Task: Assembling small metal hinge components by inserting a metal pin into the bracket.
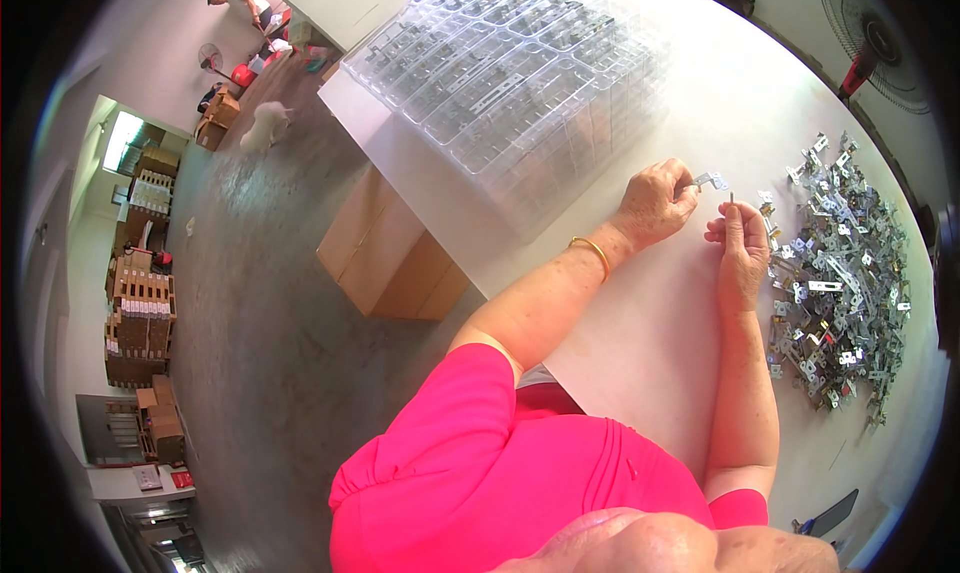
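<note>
My left hand [657,202], with a gold-coloured bangle [592,257] at its wrist, is closed on a small bent metal bracket [711,180] that sticks out to the right of the fingertips. Just right of it, my right hand [743,241] pinches a short thin pin-like piece [732,199] upright between thumb and finger. The two pieces are close but apart. Beside my right hand spreads a loose heap of metal brackets [845,273]. Beyond my left hand stands a tall stack of clear plastic trays [500,98], whose top compartments hold similar metal parts.
The white table [640,343] ends along an edge to my left. Below that edge a cardboard box [395,248] stands on the grey floor [290,373]. A dark flat object [832,514] lies near right; a fan [880,43] is at far right. A white dog [266,126] and another person [245,5] are farther off.
</note>
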A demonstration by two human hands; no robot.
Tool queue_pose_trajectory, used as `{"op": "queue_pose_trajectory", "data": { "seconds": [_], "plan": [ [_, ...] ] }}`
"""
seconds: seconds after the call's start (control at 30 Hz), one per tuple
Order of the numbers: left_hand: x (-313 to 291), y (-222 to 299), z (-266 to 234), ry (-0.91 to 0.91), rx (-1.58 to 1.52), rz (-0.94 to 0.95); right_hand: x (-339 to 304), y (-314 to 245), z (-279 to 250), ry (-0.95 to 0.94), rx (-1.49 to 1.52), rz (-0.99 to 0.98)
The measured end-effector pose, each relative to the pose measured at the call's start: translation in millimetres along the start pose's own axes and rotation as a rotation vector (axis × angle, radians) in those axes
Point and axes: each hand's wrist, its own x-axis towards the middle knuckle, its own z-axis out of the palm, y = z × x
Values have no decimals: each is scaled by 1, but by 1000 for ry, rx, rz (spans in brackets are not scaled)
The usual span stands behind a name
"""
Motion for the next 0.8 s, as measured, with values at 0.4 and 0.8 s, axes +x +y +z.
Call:
{"op": "queue_pose_trajectory", "data": {
  "seconds": [0.4, 0.8],
  "plan": [
    [-1, -9, 2, 39, 7, 66, 3, 4, 0, 12, -25, -11],
    [-2, -7, 2, 10, -67, -3, 3, 7, -7, 4, -42, 24]
  ]
}}
